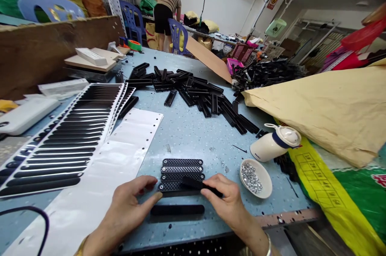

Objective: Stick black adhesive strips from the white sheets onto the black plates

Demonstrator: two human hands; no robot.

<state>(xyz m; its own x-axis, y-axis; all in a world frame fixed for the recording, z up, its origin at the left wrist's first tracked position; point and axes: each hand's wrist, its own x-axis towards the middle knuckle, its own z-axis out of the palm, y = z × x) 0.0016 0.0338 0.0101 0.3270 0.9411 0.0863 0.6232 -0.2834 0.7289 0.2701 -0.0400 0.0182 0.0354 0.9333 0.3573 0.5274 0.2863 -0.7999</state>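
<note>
Your right hand [230, 201] pinches 1 black strip [201, 185] betw. thumb and fingers, held tilted, long axis running left-right, its far end over the row of 4 textured black plates [181, 174] just beyond your fingertips. Your left hand [129, 207] is loose, not clenched, thumb tip touching the left end of the nearest plate. 1 smooth black bar [177, 209] lies flat betw. both hands, long axis left-right too. Right of your right hand: 1 white bowl [265, 175] w/ silver studs, 1 white bottle [276, 142] on its side behind it.
</note>
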